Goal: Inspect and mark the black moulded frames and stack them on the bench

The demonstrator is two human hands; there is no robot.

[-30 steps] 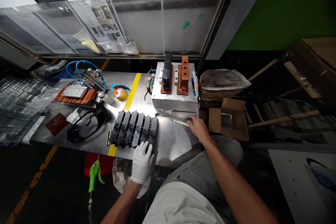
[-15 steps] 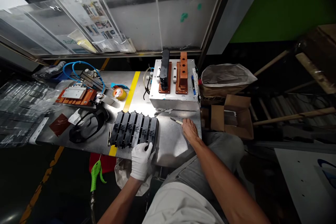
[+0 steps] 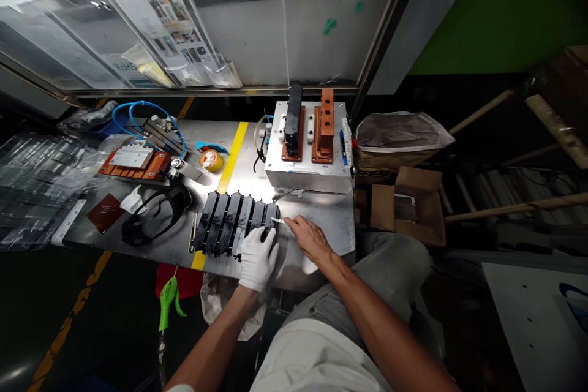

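Observation:
Several long black plastic parts (image 3: 221,220) lie side by side in a row on the metal bench. My left hand (image 3: 257,260), in a white glove, is at the near end of the row's right side, thumb and fingers closed about the rightmost black part (image 3: 271,215). A small knife (image 3: 278,220) with a thin pale blade is held in my bare right hand (image 3: 309,236), its fingers wrapped around the handle. Its tip points left and reaches the upper surface of the rightmost part; whether it touches, I cannot tell.
Behind stands a metal fixture box (image 3: 310,179) bearing another black part (image 3: 294,119) and an orange block (image 3: 326,113). Leftward are black goggles (image 3: 151,220), a tape roll (image 3: 212,161) and an orange clamp fixture (image 3: 133,164). A green air gun (image 3: 168,304) hangs in front.
My right hand has lifted the knife from the bench's right side and moved left to the row. My left hand has shifted slightly up and right along the rightmost part.

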